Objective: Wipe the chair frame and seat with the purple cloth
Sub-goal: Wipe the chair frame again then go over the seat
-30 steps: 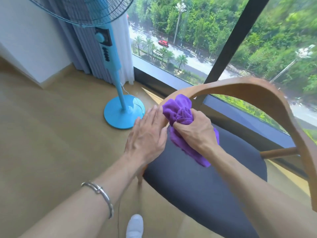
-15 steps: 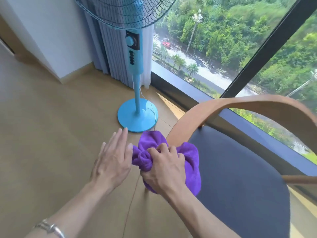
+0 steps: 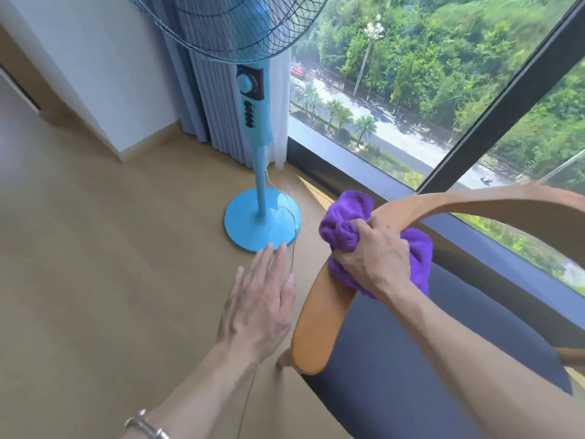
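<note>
Currently I see right hand (image 3: 373, 251) clenched on bunched fuzzy purple cloth (image 3: 346, 228), pressing it onto curved smooth wooden chair frame (image 3: 319, 305). Left hand (image 3: 259, 308) flat, fingers extended, empty, just left of frame. Dark fabric seat (image 3: 395, 359) below right forearm.

Right hand (image 3: 373, 255) clenched around bunched purple cloth (image 3: 348, 229), pressed against curved wooden chair frame (image 3: 319, 312) above dark seat (image 3: 395, 359). Left hand (image 3: 259, 305) flat, fingers spread, hovering just beside frame. Blue fan (image 3: 261, 185) standing near window (image 3: 411, 90).
</note>
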Action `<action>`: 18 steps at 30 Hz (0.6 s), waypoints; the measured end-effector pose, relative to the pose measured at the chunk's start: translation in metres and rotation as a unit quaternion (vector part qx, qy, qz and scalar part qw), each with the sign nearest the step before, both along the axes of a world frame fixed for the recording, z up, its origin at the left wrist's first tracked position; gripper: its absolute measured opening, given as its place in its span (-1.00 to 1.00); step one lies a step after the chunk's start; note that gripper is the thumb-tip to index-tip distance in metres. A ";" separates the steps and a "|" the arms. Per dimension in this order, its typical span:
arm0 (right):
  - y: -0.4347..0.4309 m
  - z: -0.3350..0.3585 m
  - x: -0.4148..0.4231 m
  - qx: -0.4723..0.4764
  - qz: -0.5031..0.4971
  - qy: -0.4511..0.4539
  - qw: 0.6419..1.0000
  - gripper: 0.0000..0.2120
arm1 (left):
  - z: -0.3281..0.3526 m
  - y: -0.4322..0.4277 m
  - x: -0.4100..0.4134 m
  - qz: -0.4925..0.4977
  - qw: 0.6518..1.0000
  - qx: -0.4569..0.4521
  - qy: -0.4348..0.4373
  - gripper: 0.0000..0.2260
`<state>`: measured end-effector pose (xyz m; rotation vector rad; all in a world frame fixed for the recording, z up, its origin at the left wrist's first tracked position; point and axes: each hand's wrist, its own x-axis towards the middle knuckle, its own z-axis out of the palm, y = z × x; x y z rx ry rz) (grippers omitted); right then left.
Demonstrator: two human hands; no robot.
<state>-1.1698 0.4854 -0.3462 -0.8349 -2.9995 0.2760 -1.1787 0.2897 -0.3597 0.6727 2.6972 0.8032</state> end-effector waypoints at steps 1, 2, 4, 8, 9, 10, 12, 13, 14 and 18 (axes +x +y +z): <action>-0.004 -0.003 0.005 0.015 0.022 0.006 1.000 -0.65 | -0.005 0.004 -0.003 0.013 1.000 0.003 0.003 -0.29; -0.010 -0.008 0.015 0.032 0.062 0.018 0.997 -0.66 | -0.009 0.008 -0.003 0.029 1.000 0.003 0.005 -0.30; -0.023 -0.014 0.036 0.049 0.137 0.049 0.988 -0.68 | -0.017 0.018 -0.004 0.057 0.998 0.002 0.004 -0.29; -0.006 -0.016 0.030 0.041 0.214 0.044 0.975 -0.71 | -0.021 0.045 -0.009 0.065 0.997 -0.015 0.027 -0.31; 0.006 -0.016 0.020 0.050 0.206 0.039 0.976 -0.71 | -0.021 0.052 -0.011 0.070 0.997 -0.014 0.034 -0.30; 0.022 -0.015 0.008 0.056 0.183 0.035 0.981 -0.70 | -0.020 0.059 -0.012 0.077 0.996 -0.012 0.037 -0.30; 0.061 -0.010 -0.018 0.022 0.100 -0.011 0.995 -0.65 | -0.020 0.071 -0.012 0.076 0.996 -0.008 0.034 -0.31; 0.080 -0.007 -0.026 0.007 0.061 -0.024 0.998 -0.64 | -0.020 0.078 -0.011 0.067 0.997 -0.006 0.032 -0.32; 0.095 -0.005 -0.032 0.000 0.030 -0.027 0.999 -0.65 | -0.021 0.084 -0.010 0.055 0.998 -0.003 0.029 -0.32; 0.103 -0.006 -0.031 0.026 0.033 -0.028 0.999 -0.67 | -0.030 0.113 -0.016 0.021 0.999 0.027 0.019 -0.38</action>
